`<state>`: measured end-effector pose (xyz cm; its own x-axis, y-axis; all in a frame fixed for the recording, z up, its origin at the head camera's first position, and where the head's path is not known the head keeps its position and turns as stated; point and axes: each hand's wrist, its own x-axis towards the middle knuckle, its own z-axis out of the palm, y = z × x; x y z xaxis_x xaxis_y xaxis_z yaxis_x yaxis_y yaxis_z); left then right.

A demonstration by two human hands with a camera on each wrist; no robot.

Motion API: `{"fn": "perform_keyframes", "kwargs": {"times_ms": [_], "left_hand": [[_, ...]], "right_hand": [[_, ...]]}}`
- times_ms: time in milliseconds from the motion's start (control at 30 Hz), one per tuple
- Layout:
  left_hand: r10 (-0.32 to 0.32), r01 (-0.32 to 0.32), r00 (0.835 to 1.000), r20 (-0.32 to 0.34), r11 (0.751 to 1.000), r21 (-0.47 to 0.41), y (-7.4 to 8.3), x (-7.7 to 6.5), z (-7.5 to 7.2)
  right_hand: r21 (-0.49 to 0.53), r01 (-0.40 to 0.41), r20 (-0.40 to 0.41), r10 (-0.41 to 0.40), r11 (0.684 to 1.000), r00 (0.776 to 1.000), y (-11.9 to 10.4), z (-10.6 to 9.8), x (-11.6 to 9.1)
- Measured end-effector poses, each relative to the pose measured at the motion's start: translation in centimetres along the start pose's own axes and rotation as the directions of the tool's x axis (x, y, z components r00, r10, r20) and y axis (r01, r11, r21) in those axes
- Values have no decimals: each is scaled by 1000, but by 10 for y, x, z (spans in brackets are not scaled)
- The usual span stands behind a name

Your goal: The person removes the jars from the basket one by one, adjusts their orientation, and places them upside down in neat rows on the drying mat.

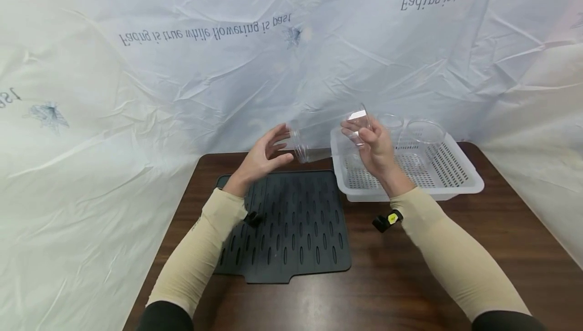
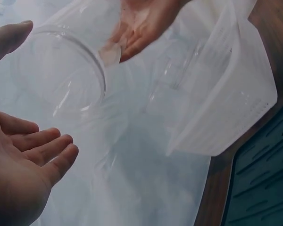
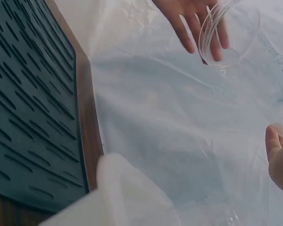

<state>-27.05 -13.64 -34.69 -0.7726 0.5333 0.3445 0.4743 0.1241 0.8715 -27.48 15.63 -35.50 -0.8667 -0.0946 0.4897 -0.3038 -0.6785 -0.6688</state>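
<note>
A clear, see-through jar (image 1: 319,136) is held up on its side above the table, its ridged screw rim (image 3: 212,35) facing left. My right hand (image 1: 377,146) grips the jar near its base end, with the fingers around the wall. Beside the rim, my left hand (image 1: 265,155) is spread with its thumb apart from the fingers. In the left wrist view, a gap shows between the left fingers (image 2: 47,148) and the round mouth of the jar (image 2: 101,77).
A white perforated basket (image 1: 471,184) stands at the back right, with clear round-rimmed containers (image 1: 425,133) inside. A dark ribbed drying mat (image 1: 291,230) lies on the brown wooden table (image 1: 387,280). Behind hangs a pale printed plastic sheet (image 1: 237,78).
</note>
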Motion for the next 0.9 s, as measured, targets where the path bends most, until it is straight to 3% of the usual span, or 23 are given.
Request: {"fn": "perform_keyframes", "kwargs": {"times_ms": [233,500,633,900], "left_hand": [[-25,26,1000,-15,993,117,-12,-10,-11],[-103,112,994,-46,955,275,-32,-28,-22],[-154,168,986,-70,926,339,-40,-37,-25],[-237,236,970,-56,857,459,-49,-48,-24]], "right_hand": [[-118,-35,-25,32,992,999,-13,-3,5],[-233,-125,-53,116,964,992,-23,-4,10],[-335,-153,-51,144,930,988,-25,-3,13],[-460,-204,-56,201,864,978,-29,2,18]]}}
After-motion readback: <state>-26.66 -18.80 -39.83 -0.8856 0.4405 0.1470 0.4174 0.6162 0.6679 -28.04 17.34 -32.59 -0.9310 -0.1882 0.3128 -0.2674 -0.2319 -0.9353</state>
